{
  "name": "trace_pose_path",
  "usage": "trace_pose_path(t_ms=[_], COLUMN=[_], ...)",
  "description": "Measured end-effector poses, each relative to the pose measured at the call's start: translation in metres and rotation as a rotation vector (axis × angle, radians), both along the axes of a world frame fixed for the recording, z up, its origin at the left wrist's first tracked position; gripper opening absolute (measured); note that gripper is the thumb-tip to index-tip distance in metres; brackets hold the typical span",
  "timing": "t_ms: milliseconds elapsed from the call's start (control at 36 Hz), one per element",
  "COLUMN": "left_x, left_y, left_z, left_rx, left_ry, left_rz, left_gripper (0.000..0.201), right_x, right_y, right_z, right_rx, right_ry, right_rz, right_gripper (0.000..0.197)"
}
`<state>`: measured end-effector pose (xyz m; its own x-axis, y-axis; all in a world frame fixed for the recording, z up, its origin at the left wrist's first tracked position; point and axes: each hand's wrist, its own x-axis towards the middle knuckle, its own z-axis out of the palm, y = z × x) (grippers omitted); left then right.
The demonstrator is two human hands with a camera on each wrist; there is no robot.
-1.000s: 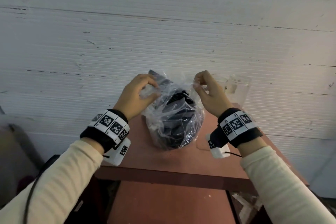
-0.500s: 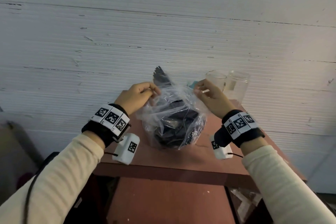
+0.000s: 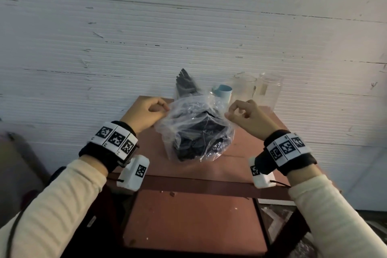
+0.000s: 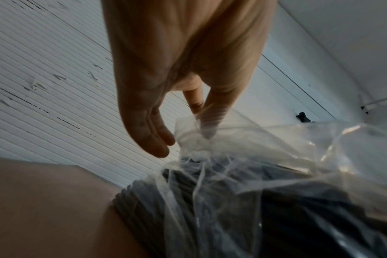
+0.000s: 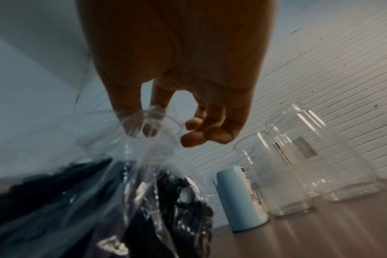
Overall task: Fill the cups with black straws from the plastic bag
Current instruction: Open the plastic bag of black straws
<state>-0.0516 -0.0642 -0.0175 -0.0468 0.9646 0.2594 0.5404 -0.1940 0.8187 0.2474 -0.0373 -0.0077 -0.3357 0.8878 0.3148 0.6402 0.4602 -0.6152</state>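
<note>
On the reddish-brown table [image 3: 240, 165], close to the white ribbed wall [image 3: 188, 37], sits a clear plastic bag [image 3: 194, 132] packed with black straws [image 3: 188, 144]. A bundle of the straws [image 3: 185, 84] sticks up out of the bag's far side, toward the wall. The left hand [image 3: 144, 114] pinches the bag's left top edge between thumb and forefinger; the left wrist view shows the film caught at those fingertips [image 4: 207, 125], with the other fingers hanging loosely curled beside it. The right hand [image 3: 247, 117] pinches the bag's right top edge the same way; in the right wrist view the plastic wraps over its thumb and forefinger [image 5: 141, 122], and the remaining fingers curl free of it. Between the two hands the bag's mouth is spread apart. Behind the bag, toward the right, stand a light blue cup [image 3: 223, 92] and two clear plastic cups [image 3: 245, 88] [image 3: 269, 90], all upright near the wall, the clear ones holding nothing. Both wrists wear black bands with square printed markers.
</note>
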Motion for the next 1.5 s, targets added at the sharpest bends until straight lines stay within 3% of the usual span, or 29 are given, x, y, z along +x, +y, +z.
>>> trace_pose_path(t_ms=[139, 250, 417, 500, 583, 694, 805, 917, 1000, 1111, 1222, 1305, 1416, 1500], left_x=[0.004, 0.017, 0.027, 0.029, 0.029, 0.029, 0.032, 0.038, 0.041, 0.041, 0.041, 0.041, 0.041, 0.044], left_y=[-0.012, -0.020, -0.024, -0.023, -0.023, -0.027, -0.028, -0.031, -0.031, -0.027, -0.024, -0.021, -0.019, -0.020], left_z=[-0.003, -0.001, -0.003, -0.006, -0.008, -0.005, 0.008, 0.029, 0.039, 0.045, 0.048, 0.049, 0.046, 0.045], left_rx=[-0.171, -0.392, -0.501, -0.446, -0.367, -0.317, -0.254, -0.249, -0.280, -0.234, -0.204, -0.176, -0.171, -0.165], left_ry=[0.051, -0.023, -0.141, -0.024, 0.038, -0.112, -0.202, -0.386, -0.560, -0.640, -0.716, -0.756, -0.774, -0.777], left_rz=[0.049, -0.030, -0.108, -0.122, -0.112, -0.127, -0.124, -0.139, -0.171, -0.185, -0.154, -0.116, -0.075, -0.086], left_gripper=[0.011, 0.040, 0.064, 0.071, 0.073, 0.075, 0.070, 0.085, 0.084, 0.075, 0.079, 0.079, 0.076, 0.072], right_x=[-0.001, -0.005, -0.015, -0.018, -0.017, -0.014, -0.015, -0.019, -0.027, -0.035, -0.038, -0.040, -0.037, -0.037], right_y=[-0.001, -0.007, -0.012, -0.010, -0.011, -0.009, -0.004, -0.002, -0.003, -0.004, -0.004, -0.004, -0.005, -0.010], right_z=[-0.002, -0.001, -0.011, -0.014, -0.010, -0.005, 0.000, 0.013, 0.021, 0.026, 0.027, 0.027, 0.022, 0.023], right_rx=[-0.114, -0.228, -0.476, -0.491, -0.386, -0.204, -0.134, -0.060, -0.042, 0.035, 0.032, -0.048, -0.038, -0.079], right_ry=[-0.078, -0.179, -0.218, -0.173, -0.136, -0.003, 0.154, 0.313, 0.444, 0.564, 0.506, 0.374, 0.260, 0.301], right_rz=[0.067, 0.067, 0.069, 0.081, 0.119, 0.159, 0.200, 0.243, 0.278, 0.210, 0.191, 0.181, 0.165, 0.157], right_gripper=[0.018, 0.019, 0.045, 0.046, 0.051, 0.066, 0.067, 0.069, 0.057, 0.036, 0.024, 0.040, 0.039, 0.035])
